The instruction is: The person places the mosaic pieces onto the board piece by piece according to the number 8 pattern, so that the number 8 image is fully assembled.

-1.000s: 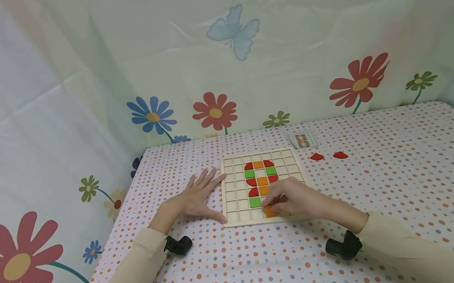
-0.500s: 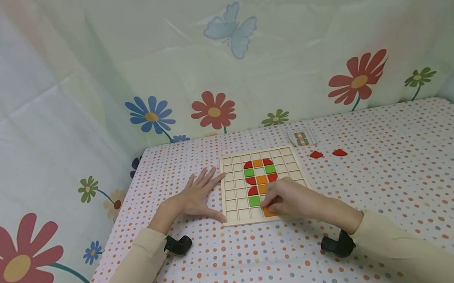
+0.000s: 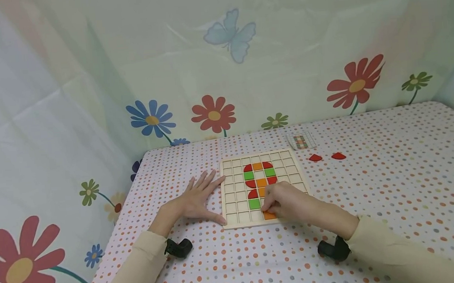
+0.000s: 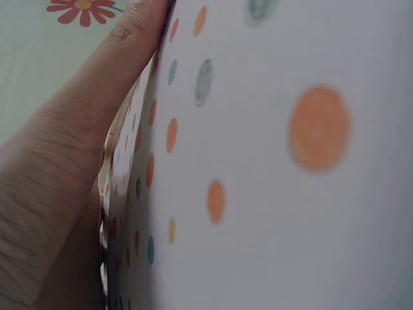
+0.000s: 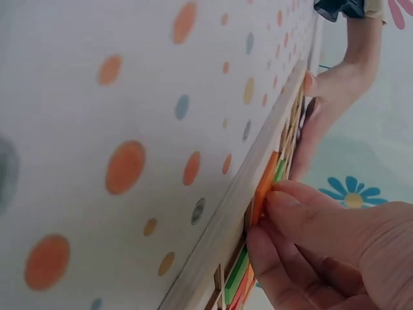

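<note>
A wooden grid board (image 3: 237,224) lies on the table. My left hand (image 3: 195,201) rests beside it with fingers spread, thumb and fingertips against its left edge. At the front row, my right hand (image 3: 289,202) pinches an orange square tile (image 3: 269,215) with thumb and fingertips; in the right wrist view the orange tile (image 5: 262,186) lies at the board's near rim. Green squares (image 3: 254,204), orange squares (image 3: 257,166) and red quarter-round tiles (image 3: 250,183) form a pattern up the middle. My right hand covers some cells right of the lower green square.
Two red quarter-round tiles (image 3: 338,156) lie apart on the dotted tablecloth (image 3: 393,168), right of the board. A pattern card (image 3: 301,141) with a coloured grid lies behind the board. A flowered cloth backdrop (image 3: 303,42) stands at the back and left.
The orange tile has settled lower and flatter into the front row under my right fingers. My right forearm has shifted slightly left. The left hand stays against the board.
</note>
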A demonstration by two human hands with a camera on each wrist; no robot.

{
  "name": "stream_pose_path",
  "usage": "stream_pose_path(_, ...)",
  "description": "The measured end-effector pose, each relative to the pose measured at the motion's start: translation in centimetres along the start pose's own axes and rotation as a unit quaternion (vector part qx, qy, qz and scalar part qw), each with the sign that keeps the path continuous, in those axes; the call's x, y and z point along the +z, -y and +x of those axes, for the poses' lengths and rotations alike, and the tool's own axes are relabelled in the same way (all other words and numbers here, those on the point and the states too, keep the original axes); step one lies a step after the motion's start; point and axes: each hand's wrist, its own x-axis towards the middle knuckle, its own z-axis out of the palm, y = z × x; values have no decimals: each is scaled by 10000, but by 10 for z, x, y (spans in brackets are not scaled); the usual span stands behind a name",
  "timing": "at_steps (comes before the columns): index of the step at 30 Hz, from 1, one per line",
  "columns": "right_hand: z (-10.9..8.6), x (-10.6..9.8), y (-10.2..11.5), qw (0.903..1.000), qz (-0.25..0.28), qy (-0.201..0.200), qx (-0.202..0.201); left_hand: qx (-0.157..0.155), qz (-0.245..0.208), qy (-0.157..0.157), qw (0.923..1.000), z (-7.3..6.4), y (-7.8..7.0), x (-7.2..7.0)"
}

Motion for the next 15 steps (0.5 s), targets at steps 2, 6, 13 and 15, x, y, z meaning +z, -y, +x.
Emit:
stream_pose_path(2,-1,0,-1,9999,87,-3,82,3,14,4,10000,0,0,-1)
stream_pose_path(6,-4,-2,-3,9992,278,108,273,-31,60,-15,10000,-1,0,0)
stream_pose_path(13,-22,-10,-12,9992,367,86,144,-21,43,-25,10000,0,2,3)
stream_pose_path(15,-30,-15,-17,9984,497,-25,262,-31,69,-26,10000,1,3,3)
